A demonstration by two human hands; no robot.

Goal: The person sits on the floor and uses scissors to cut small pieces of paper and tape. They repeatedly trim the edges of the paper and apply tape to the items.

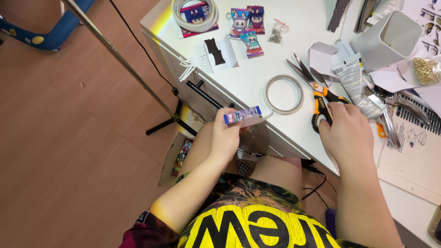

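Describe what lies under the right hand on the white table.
The right hand covers the scissors' orange-and-black handles; the open blades show beyond it. Its fingertips are hidden.

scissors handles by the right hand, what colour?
Orange and black, on the scissors under the right hand; seen in the head view.

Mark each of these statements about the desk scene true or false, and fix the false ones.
1. The left hand holds a small flat printed packet. True.
2. The right hand rests on the orange-and-black scissors. True.
3. The scissors' blades are closed. False: they are spread open.
4. The ring of clear tape hangs on the left wrist. False: it lies on the white desk.
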